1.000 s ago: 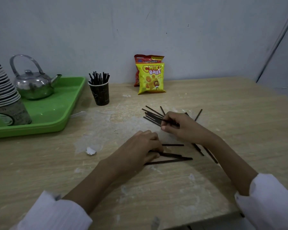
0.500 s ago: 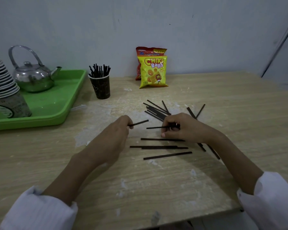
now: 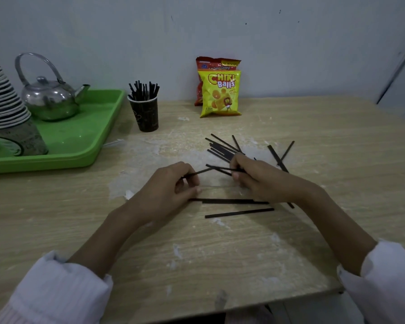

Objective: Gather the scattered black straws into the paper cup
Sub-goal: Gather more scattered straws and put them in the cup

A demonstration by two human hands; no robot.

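Head view: thin matte black straws (image 3: 239,212) lie scattered flat, overlapping.

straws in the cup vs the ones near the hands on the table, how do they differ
The straws in the paper cup stand upright, bunched together inside the paper cup; the loose straws on the table lie flat and scattered at different angles. The cup's straws sit far from both hands; the loose ones lie beside the left hand and right hand, each gripping some. Both sets are thin and black.
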